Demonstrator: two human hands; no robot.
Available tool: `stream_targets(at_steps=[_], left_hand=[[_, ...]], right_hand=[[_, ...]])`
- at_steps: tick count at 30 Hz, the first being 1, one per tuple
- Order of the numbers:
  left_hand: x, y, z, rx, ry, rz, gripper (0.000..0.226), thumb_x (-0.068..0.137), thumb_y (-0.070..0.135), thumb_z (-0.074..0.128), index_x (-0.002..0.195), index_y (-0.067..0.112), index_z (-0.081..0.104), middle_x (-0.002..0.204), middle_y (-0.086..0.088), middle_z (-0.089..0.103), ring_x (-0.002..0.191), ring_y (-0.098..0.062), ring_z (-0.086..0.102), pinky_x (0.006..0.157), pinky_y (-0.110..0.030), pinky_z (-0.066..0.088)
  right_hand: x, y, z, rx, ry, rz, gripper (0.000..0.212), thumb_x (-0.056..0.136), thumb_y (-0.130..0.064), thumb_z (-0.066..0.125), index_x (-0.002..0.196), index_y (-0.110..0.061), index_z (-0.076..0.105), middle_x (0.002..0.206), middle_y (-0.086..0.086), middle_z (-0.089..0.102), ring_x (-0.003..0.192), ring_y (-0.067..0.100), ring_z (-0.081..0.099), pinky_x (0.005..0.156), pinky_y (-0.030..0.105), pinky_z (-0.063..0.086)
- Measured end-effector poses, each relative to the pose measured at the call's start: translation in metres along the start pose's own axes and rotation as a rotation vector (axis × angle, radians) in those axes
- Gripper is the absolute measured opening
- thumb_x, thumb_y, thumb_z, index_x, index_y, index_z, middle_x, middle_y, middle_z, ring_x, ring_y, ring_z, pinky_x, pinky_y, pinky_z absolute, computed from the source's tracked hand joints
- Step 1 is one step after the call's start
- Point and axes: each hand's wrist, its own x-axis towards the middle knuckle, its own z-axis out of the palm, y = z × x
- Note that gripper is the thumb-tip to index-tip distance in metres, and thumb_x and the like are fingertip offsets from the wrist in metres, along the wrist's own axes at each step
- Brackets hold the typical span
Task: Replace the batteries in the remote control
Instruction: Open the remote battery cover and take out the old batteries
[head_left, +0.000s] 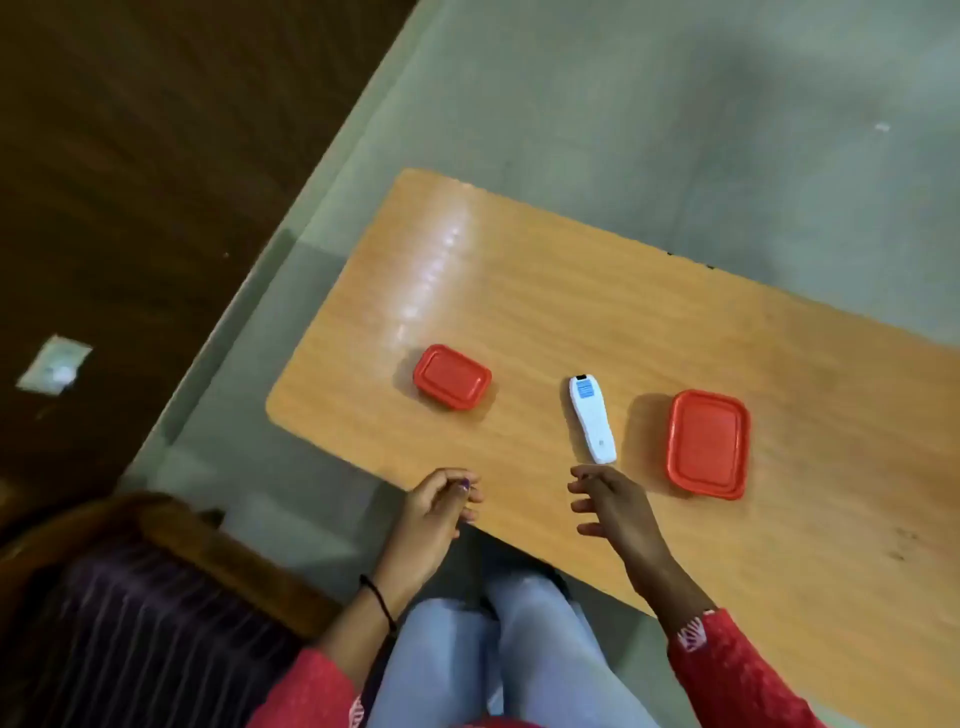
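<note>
A white remote control (592, 418) with a blue label near its far end lies flat on the wooden table (519, 291), between two red boxes. My right hand (613, 506) hovers just short of the remote's near end, fingers spread, holding nothing. My left hand (439, 506) hangs over the table's near edge with fingers loosely curled and nothing visible in it. No batteries are in sight.
A small red lidded box (452, 376) sits left of the remote and a larger red lidded box (708, 443) to its right. A wooden chair (171, 525) with dark striped cloth stands at my left. Grey floor surrounds the table.
</note>
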Motion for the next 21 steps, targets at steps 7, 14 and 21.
stream_targets(at_steps=[7, 14, 21], left_hand=[[0.141, -0.021, 0.008, 0.156, -0.201, 0.016, 0.018, 0.097, 0.009, 0.043, 0.102, 0.008, 0.060, 0.089, -0.001, 0.064, 0.063, 0.009, 0.057, 0.058, -0.005, 0.041], [0.266, -0.082, 0.073, 0.128, -0.331, 0.217, 0.017, 0.097, 0.011, 0.044, 0.104, 0.014, 0.060, 0.096, 0.003, 0.065, 0.078, -0.005, 0.059, 0.065, -0.009, 0.044], [0.265, -0.139, 0.079, -0.019, -0.345, 0.494, 0.020, 0.095, 0.009, 0.047, 0.109, 0.009, 0.061, 0.102, 0.000, 0.066, 0.087, -0.005, 0.062, 0.072, -0.010, 0.046]], right_hand=[[0.102, 0.050, 0.018, -0.074, 0.404, -0.069, 0.030, 0.088, -0.013, 0.059, 0.117, -0.014, 0.058, 0.114, 0.007, 0.061, 0.096, 0.021, 0.057, 0.077, 0.032, 0.047], [0.226, 0.131, 0.027, -0.391, 0.793, -0.214, 0.069, 0.076, -0.029, 0.071, 0.137, -0.017, 0.041, 0.140, 0.007, 0.044, 0.127, 0.030, 0.036, 0.105, 0.044, 0.026], [0.234, 0.175, 0.047, -0.402, 0.998, -0.397, 0.049, 0.078, -0.033, 0.067, 0.122, -0.017, 0.053, 0.127, 0.002, 0.053, 0.118, 0.029, 0.040, 0.095, 0.040, 0.030]])
